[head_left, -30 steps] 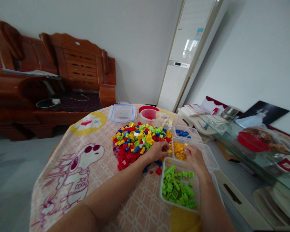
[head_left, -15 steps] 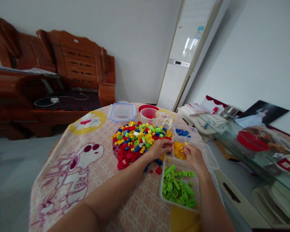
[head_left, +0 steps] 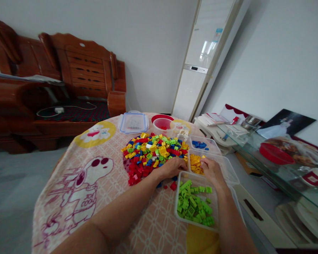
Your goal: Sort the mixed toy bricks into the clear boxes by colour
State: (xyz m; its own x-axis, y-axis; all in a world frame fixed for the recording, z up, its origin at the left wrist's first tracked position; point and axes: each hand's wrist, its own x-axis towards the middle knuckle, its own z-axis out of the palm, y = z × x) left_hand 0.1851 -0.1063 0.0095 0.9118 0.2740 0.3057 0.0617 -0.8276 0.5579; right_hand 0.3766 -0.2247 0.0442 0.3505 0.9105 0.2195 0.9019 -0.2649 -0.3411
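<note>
The mixed pile of bricks (head_left: 151,151) lies just to the left of and beyond the left hand (head_left: 175,167), spread wider from left to right than from front to back across the cloth-covered worktop (head_left: 148,222). That hand is the nearer one, its fingers curled down at the pile's right-hand edge; at this distance I cannot tell whether they close on anything. The right hand (head_left: 211,170) is over the clear box of yellow bricks (head_left: 195,163), thumb and finger pinching a small yellow brick (head_left: 203,157). Green bricks (head_left: 193,204) lie in the box nearer the wearer, blue bricks (head_left: 199,144) in the one farther off. As for writing, the cartoon dog (head_left: 88,195) on the cloth reads "JOE COOL"; the blue sticker (head_left: 218,34) on the tall white unit (head_left: 198,56) is too small to read.
</note>
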